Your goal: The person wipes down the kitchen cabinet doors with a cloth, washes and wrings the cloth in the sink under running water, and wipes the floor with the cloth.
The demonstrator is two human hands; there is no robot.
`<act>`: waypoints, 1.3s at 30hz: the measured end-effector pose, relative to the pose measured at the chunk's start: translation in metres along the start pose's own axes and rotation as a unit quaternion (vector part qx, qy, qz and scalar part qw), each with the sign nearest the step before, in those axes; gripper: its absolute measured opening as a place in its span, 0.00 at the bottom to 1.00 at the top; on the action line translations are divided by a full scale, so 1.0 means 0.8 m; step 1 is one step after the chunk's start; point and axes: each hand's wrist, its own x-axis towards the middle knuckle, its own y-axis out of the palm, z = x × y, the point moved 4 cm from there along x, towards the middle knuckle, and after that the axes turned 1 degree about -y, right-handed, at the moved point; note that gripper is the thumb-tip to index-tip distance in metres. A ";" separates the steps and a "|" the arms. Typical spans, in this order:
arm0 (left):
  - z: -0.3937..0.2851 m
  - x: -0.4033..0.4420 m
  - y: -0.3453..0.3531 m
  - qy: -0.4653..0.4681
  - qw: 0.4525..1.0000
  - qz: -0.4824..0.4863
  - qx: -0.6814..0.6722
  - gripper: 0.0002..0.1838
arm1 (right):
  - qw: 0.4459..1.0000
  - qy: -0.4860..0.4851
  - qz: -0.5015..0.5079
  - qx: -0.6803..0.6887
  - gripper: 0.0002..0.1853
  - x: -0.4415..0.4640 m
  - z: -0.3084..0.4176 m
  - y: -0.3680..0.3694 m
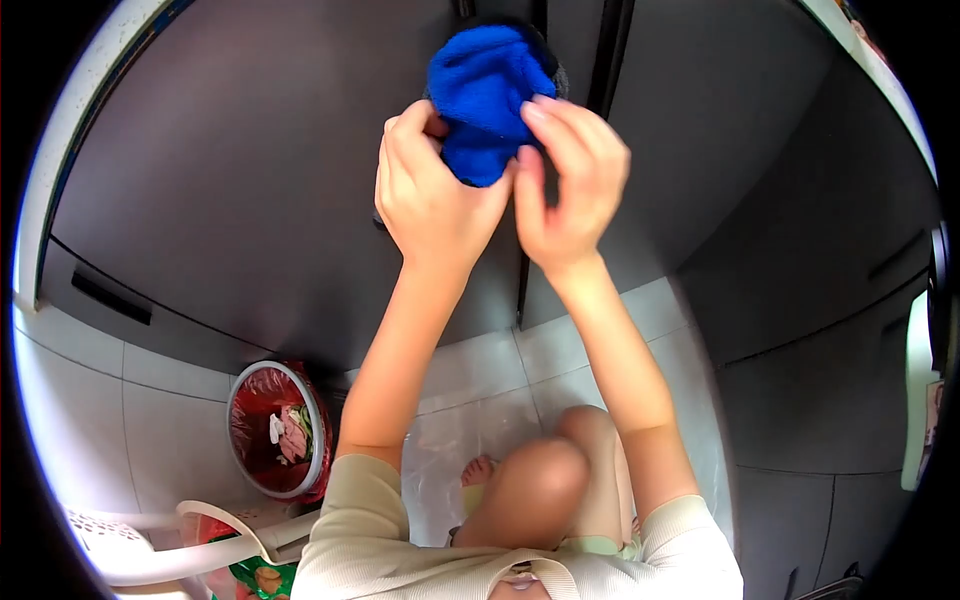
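A fuzzy bright blue cloth (pixel 490 90) is held up in front of the dark cabinet doors, its surface creased. Black and grey material shows behind its upper right edge; what that is, I cannot make out. My left hand (pixel 425 185) is closed around the cloth's lower left side, the thumb along its bottom. On the right side, my right hand (pixel 580 180) has curled fingers and thumb at the cloth's edge, slightly blurred. A small dark part sticks out to the left of my left wrist.
Dark grey cabinet doors (pixel 250 150) stand in front, with more cabinets (pixel 830 400) on the right. A bin (pixel 237 430) with a red liner and scraps stands on the tiled floor (pixel 170 400). At the lower left is a white plastic rack (pixel 180 562) with packages. My bent knees (pixel 540 480) are below.
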 end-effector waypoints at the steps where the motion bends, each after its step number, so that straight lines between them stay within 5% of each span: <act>1: -0.002 0.003 0.000 0.027 0.999 0.000 0.047 0.34 | 0.999 0.002 -0.033 -0.016 0.19 0.000 -0.001 -0.013; 3: -0.009 0.011 -0.001 -0.001 0.995 0.038 0.090 0.33 | 0.988 0.117 -0.072 -0.072 0.14 0.011 -0.024 -0.029; 5: -0.006 0.016 -0.004 0.010 0.994 0.047 0.100 0.32 | 0.971 0.234 0.047 -0.030 0.13 0.013 -0.050 -0.029; 9: -0.006 0.026 -0.008 0.022 0.992 0.049 0.111 0.28 | 0.961 0.166 0.160 -0.152 0.11 0.025 -0.057 -0.025; 18: -0.030 0.048 -0.003 -0.009 0.975 0.038 0.218 0.22 | 0.969 0.172 0.157 -0.080 0.13 0.028 -0.055 -0.042; 39: -0.042 0.040 -0.018 0.008 0.991 -0.015 0.132 0.22 | 0.969 0.181 0.153 -0.074 0.11 0.027 -0.055 -0.042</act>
